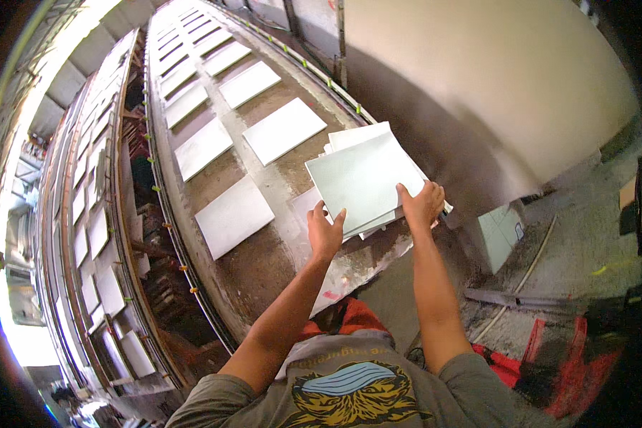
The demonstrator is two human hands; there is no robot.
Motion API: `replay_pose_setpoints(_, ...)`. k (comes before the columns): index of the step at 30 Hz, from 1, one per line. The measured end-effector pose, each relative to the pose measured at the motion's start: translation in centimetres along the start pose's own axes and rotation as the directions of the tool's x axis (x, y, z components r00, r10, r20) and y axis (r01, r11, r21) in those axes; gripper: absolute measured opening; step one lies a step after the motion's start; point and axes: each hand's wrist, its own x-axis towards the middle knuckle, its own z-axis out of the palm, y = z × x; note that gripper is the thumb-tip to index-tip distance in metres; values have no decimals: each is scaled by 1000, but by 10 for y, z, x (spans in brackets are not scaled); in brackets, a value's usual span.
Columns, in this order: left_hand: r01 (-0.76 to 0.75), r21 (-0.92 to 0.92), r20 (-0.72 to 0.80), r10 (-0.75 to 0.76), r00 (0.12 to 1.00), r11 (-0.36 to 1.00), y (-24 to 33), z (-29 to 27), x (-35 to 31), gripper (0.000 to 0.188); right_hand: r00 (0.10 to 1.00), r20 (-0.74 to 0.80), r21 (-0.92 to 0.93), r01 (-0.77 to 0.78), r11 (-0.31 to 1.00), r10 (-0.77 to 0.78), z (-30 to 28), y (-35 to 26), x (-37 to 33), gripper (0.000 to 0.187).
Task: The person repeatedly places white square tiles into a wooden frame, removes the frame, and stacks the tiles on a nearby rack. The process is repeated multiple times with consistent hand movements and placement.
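A stack of flat white rectangular sheets (367, 178) lies near the front right end of a long table (267, 246), its layers slightly fanned. My left hand (324, 230) is at the left edge of the top sheet, with the thumb over the face and the fingers curled by the edge. On the sheet's near right side, my right hand (422, 205) grips the edge, its thumb on top and its fingers partly hidden beneath. Closest to my left hand is a single white sheet (234, 217) lying flat on the table.
Two rows of similar white sheets (284, 131) run down the table. Rails with small coloured stops (358, 109) border it. To the left, another long table (109, 291) holds more sheets. A pale panel (499, 228) leans low on the right, near red fabric (574, 364).
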Motion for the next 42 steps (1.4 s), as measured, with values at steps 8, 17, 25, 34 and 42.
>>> replay_pose_setpoints(8, 117, -784, -29, -224, 974, 610, -23, -33, -3, 39, 986, 100, 431, 80, 899, -135, -41, -53, -19, 67)
replay_pose_setpoints(17, -29, -660, -510, -420, 751, 751, -103, -183, -92, 34, 865, 389, 916, -327, 233, -316, -14, -171, -182, 49)
replay_pose_setpoints(25, -228, -801, -553, -538, 636, 553, -239, -351, -252, 57, 579, 591, 784, -577, 230, -562, -29, -286, -426, 39)
replay_pose_setpoints(34, -21, -846, -417, -635, 651, 533, -325, -526, -449, 61, 124, 434, 897, -150, 415, -893, -6, -334, -661, 36)
replay_pose_setpoints(42, -324, -782, -615, -744, 261, 533, -411, -559, -526, 31, -209, 249, 968, 73, 238, -946, -31, -382, -823, 34)
